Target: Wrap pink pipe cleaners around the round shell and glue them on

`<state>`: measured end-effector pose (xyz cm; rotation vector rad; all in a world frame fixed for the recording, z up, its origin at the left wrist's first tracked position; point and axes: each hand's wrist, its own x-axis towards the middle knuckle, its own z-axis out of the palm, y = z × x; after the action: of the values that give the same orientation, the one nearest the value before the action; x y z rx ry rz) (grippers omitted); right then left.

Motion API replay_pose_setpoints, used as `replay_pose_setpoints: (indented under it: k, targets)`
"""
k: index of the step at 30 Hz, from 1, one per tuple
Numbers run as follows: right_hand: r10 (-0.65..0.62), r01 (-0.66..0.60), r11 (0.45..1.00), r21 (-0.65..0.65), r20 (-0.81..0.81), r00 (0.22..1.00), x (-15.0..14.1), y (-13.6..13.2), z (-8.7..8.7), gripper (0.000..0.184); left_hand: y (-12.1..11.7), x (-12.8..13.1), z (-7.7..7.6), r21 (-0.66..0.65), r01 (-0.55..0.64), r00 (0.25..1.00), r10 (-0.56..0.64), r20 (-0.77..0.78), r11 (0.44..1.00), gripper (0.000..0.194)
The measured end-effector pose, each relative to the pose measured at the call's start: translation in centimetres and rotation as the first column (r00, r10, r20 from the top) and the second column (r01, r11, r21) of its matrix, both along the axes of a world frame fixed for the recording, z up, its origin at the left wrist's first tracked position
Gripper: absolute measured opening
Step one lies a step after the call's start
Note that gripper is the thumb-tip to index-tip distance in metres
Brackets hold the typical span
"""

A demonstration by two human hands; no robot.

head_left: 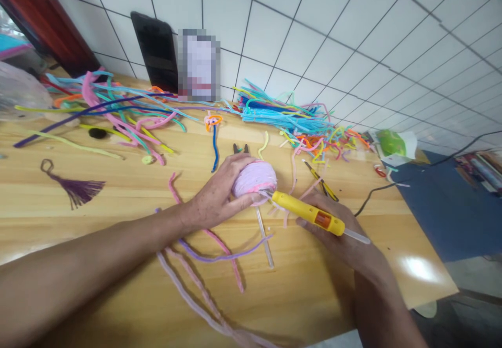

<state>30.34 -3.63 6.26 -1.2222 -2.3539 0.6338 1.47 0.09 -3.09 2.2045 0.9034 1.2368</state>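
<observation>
Fingers, left hand (pixel 215 195): curled over one lilac ball (pixel 254 176), thumb along its near edge, gripping it, I judge, to steady it under the nozzle. Fingers, right hand (pixel 341 247): wrapped about one yellow glue gun (pixel 296 207), largely hidden behind its body; from my remote view I cannot tell whether the trigger is squeezed. Nozzle: at the pink band low on the ball, close by my left thumb. Ball: above the middle of the wooden table (pixel 129 191), turned, it seems, to offer that band to the gun. One translucent glue stick (pixel 357 237): projecting from the gun's rear, presumably its feed. One clear rod (pixel 265 241): just below the ball, perhaps a spare. Fuzzy strands, pink (pixel 228 254) and purple (pixel 219 258): loose on the near side, within my easy reach. One yellow-and-black cutter (pixel 319 180): beyond the right hand. One purple tassel (pixel 84 188): set apart, to my left. Farther out, one pale-blue bundle (pixel 270 118) and one mixed heap (pixel 129 110): near the wall, likely to free working room. One black phone (pixel 155 50): propped against the tiled wall (pixel 314 29), beside one blurred-out screen (pixel 200 66).
</observation>
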Motion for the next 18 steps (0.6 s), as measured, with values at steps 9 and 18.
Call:
replay_pose_setpoints:
  k: [9,18]
  targets:
    - [-0.013,0.013,1.0,-0.015,0.01,1.0,0.13,-0.16,-0.26,0.013,0.08,-0.09,-0.14,0.007,0.007,1.0,-0.007,0.004,1.0,0.066]
    - [-0.012,0.013,1.0,-0.016,0.036,0.999,0.42,-0.17,-0.6,0.018,0.06,0.0,-0.37,0.01,0.006,1.0,-0.006,0.01,1.0,0.066]
